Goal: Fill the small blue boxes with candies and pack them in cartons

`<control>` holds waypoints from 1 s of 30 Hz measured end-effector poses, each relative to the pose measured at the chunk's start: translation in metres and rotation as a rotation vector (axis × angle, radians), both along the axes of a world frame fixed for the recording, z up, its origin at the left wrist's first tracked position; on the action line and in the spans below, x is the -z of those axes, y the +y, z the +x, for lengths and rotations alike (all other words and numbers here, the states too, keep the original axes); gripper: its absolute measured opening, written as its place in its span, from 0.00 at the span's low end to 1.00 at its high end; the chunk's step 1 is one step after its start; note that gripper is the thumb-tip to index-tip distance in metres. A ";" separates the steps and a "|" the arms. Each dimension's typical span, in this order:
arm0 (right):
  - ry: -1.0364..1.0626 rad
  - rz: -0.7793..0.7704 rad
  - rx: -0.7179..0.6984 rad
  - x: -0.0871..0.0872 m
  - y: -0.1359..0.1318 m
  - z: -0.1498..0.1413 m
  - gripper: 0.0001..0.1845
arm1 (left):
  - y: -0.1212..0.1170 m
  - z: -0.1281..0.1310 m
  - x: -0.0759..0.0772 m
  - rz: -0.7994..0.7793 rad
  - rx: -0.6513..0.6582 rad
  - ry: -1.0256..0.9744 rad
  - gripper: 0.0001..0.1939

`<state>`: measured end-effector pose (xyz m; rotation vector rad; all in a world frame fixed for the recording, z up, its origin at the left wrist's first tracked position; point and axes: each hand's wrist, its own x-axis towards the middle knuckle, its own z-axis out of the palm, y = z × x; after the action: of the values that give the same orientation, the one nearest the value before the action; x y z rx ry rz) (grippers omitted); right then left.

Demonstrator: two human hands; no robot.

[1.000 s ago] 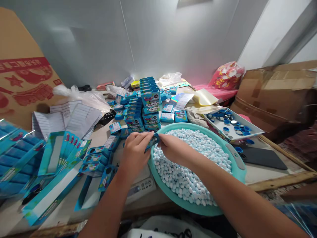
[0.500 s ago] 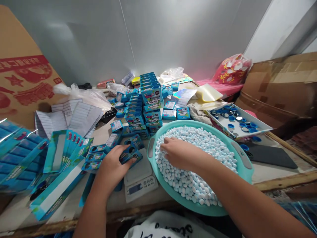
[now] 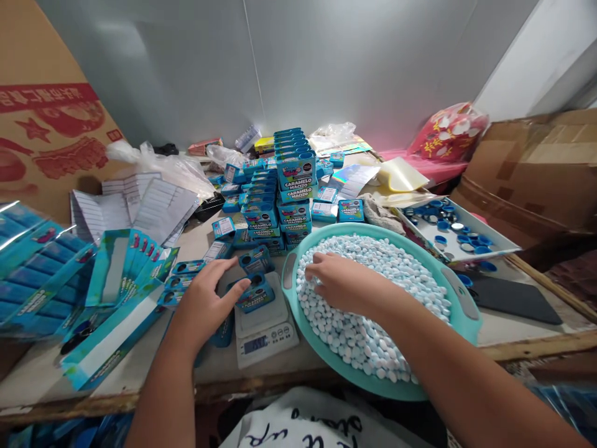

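A small blue candy box (image 3: 255,294) with a round dark hole in its top sits on the white kitchen scale (image 3: 267,341), whose display is lit. Beside it, my left hand (image 3: 205,302) is open, thumb and fingers apart; the thumb tip is close to the box, and I cannot tell whether they touch. A turquoise basin (image 3: 290,283) full of pale blue and white candies (image 3: 377,280) stands right of the scale. Inside it, my right hand (image 3: 342,281) has its fingers curled down on the candies; the fingertips are partly hidden. Another blue box (image 3: 256,258) lies behind the scale.
Stacked blue candy boxes (image 3: 295,180) rise behind the scale. Flat turquoise display cartons (image 3: 112,336) and wrapped packs (image 3: 37,267) lie left. At right are a white tray (image 3: 494,246) of blue caps, a dark flat slab (image 3: 517,300) and a large cardboard box (image 3: 527,174).
My left hand has brought the candy box from beside the basin down onto the scale and released it. My right hand has moved from the box into the candies. The view has shifted slightly.
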<state>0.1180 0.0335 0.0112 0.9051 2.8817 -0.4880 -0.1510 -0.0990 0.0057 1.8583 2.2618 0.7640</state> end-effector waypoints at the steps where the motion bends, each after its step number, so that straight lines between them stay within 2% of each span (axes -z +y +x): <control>1: 0.009 -0.003 0.002 0.001 0.001 0.000 0.15 | 0.000 -0.001 0.000 0.007 -0.007 0.000 0.32; 11: 0.011 -0.040 0.003 -0.003 0.003 -0.002 0.14 | -0.002 -0.005 0.009 -0.013 -0.007 0.009 0.32; 19: 0.000 -0.035 0.005 -0.004 0.002 0.000 0.14 | -0.002 -0.005 0.009 -0.050 0.014 -0.010 0.31; 23: -0.008 -0.034 0.011 -0.003 0.002 -0.001 0.15 | 0.000 -0.001 0.013 -0.127 0.077 -0.030 0.34; 25: -0.010 -0.040 0.024 -0.002 0.002 -0.001 0.15 | 0.000 0.001 0.013 -0.168 0.116 -0.032 0.31; 28: -0.005 -0.038 0.024 0.001 0.002 -0.001 0.14 | -0.006 -0.005 0.007 -0.177 0.123 -0.024 0.25; 30: 0.002 -0.040 0.024 0.002 0.002 -0.001 0.13 | -0.016 -0.017 -0.005 -0.150 0.076 -0.028 0.23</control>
<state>0.1170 0.0358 0.0090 0.9344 2.8546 -0.5472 -0.1677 -0.1151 0.0107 1.8413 2.1536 0.5878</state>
